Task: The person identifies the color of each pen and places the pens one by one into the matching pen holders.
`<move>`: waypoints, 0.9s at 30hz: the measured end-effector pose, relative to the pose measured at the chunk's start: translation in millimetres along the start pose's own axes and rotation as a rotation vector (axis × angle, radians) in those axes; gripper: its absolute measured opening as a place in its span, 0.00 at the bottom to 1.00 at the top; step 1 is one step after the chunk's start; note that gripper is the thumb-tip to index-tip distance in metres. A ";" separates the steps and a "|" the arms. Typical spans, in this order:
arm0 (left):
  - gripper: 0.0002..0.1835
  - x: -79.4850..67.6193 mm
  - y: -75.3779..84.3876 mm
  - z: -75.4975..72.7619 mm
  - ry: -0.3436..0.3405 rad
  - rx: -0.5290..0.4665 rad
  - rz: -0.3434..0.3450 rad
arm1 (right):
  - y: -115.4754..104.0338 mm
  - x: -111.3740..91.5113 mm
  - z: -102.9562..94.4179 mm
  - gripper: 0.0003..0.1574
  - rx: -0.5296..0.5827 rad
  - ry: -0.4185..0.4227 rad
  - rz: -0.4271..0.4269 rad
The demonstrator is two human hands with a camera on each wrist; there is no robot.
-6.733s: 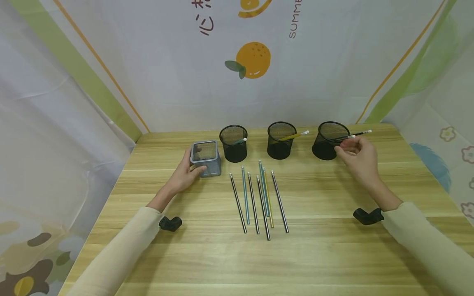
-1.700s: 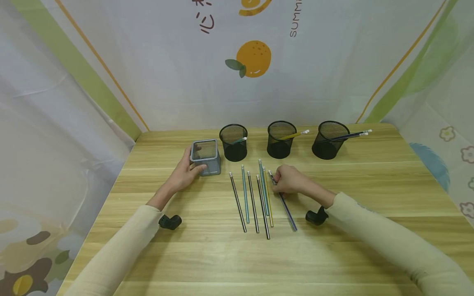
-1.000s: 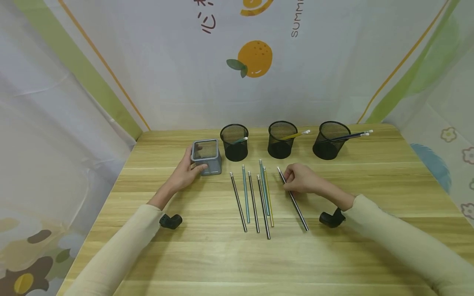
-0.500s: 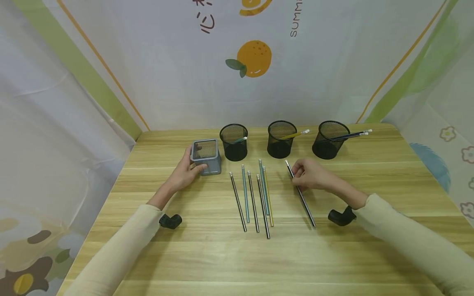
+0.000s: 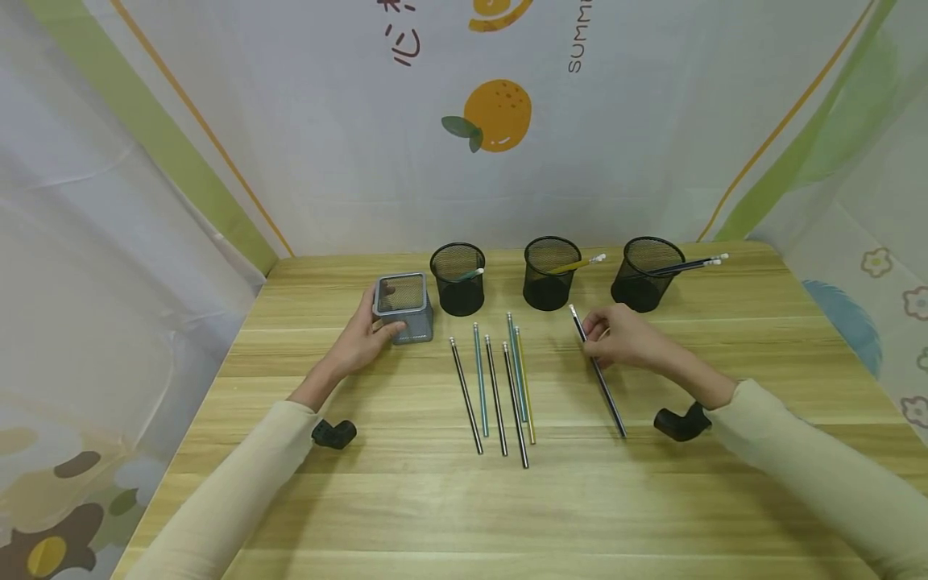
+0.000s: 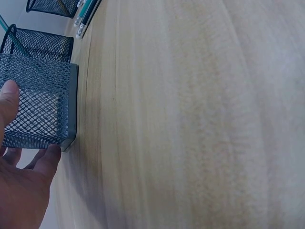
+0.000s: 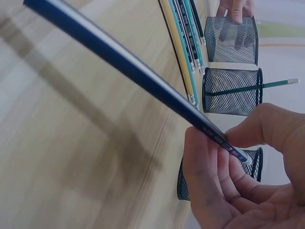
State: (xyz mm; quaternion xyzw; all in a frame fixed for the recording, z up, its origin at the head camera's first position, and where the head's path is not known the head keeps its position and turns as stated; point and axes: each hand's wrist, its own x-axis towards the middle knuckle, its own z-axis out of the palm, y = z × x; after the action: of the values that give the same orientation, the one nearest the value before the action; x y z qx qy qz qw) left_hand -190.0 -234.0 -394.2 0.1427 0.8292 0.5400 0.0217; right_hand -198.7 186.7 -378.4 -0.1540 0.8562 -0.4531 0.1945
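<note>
My left hand [image 5: 358,338] grips a grey square mesh pencil holder [image 5: 413,327] at the left end of a row of holders, thumb on its near side and fingers around the far-left side. In the left wrist view the thumb presses the mesh of that holder [image 6: 40,102]. Between thumb and fingertips, my right hand [image 5: 627,338] pinches a dark blue pencil [image 5: 609,396], its white eraser end pointing away. The right wrist view shows this pencil [image 7: 119,59] slanting above the table, its shadow below. Several loose pencils [image 5: 495,395], black, teal and yellow, lie side by side between the hands.
Three round black mesh cups stand along the back: the left cup [image 5: 461,300] holds a teal pencil, the middle cup [image 5: 547,294] yellow ones, the right cup [image 5: 636,292] dark ones. A white printed curtain [image 5: 616,161] hangs behind the wooden table [image 5: 435,515].
My right hand has left the right cup, taken the dark blue pencil from the right end of the loose row, and carried it right and away from me. My left hand has stayed on the holder.
</note>
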 end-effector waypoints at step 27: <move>0.40 3.6 -14.5 -1.1 0.005 0.011 -0.001 | -4.6 -13.3 -27.2 0.11 -0.033 0.082 -0.067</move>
State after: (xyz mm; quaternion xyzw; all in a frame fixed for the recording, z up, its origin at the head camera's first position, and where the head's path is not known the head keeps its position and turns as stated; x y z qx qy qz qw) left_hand -196.8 -239.5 -406.4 0.1411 0.8324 0.5356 0.0193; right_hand -199.5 209.6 -358.0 -0.1669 0.8653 -0.4510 0.1412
